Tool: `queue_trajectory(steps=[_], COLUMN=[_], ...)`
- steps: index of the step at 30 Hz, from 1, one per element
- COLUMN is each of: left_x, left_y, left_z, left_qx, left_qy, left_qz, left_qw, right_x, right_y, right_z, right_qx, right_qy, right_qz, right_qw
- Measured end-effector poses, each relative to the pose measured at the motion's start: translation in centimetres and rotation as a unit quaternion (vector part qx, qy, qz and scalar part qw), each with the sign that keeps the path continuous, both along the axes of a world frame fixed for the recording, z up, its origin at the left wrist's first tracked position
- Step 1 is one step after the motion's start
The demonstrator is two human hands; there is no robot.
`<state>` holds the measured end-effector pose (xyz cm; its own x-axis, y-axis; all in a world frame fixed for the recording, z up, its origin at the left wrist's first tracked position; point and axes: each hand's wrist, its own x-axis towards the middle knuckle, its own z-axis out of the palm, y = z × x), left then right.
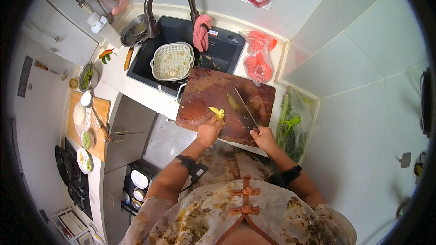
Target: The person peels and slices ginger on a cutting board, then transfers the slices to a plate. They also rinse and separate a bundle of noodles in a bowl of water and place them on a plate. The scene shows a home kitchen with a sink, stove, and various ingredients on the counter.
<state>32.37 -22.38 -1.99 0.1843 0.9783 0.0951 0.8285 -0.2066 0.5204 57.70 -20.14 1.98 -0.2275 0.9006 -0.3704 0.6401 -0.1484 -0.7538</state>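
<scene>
On the dark wooden chopping board (pixel 197 92) lie pale yellow vegetable pieces (pixel 218 111), probably sliced ginger. My left hand (pixel 208 131) touches their near end with its fingertips; whether it grips them I cannot tell. My right hand (pixel 264 138) is closed on the handle of a kitchen cleaver (pixel 246 110). The cleaver's broad blade points away from me and to the left, over the right half of the board, apart from the yellow pieces. Small crumbs cling to the blade and the board.
A black sink (pixel 143 64) behind the board holds a white plastic colander (pixel 172 62). A red plastic bag (pixel 259 58) lies right of the sink. Bagged green vegetables (pixel 289 126) are right of the board. Far left, a light board (pixel 98 109) bears dough (pixel 79 114) and a bowl (pixel 87 139).
</scene>
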Motion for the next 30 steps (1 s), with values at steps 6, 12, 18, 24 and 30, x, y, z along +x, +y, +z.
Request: queue_trajectory(steps=[6, 12, 18, 24, 30], left_x=[-0.6, -1.4, -2.5, -1.5, -3.7], left_y=[-0.5, -0.7, 1.7, 3.6, 2.1], left_z=[-0.5, 0.0, 1.1, 0.1, -1.3], left_qx=[0.004, -0.050, -0.072, -0.067, -0.078], left_qy=[-0.049, -0.076, -0.250, -0.268, -0.235], left_qz=[0.025, 0.068, 0.134, 0.080, 0.131], left_qw=[0.998, 0.994, 0.956, 0.958, 0.960], right_x=[-0.5, -0.9, -0.3, -1.1, -0.4], right_y=[-0.4, -1.3, -1.6, -1.6, -2.2], right_z=[0.3, 0.9, -0.3, 1.0, -0.1], right_qx=[0.008, -0.034, -0.041, -0.076, -0.061], right_qy=[-0.005, -0.005, -0.027, -0.010, 0.009], right_qz=[-0.007, -0.032, -0.039, -0.043, -0.058], right_qw=[1.000, 0.999, 0.998, 0.996, 0.996])
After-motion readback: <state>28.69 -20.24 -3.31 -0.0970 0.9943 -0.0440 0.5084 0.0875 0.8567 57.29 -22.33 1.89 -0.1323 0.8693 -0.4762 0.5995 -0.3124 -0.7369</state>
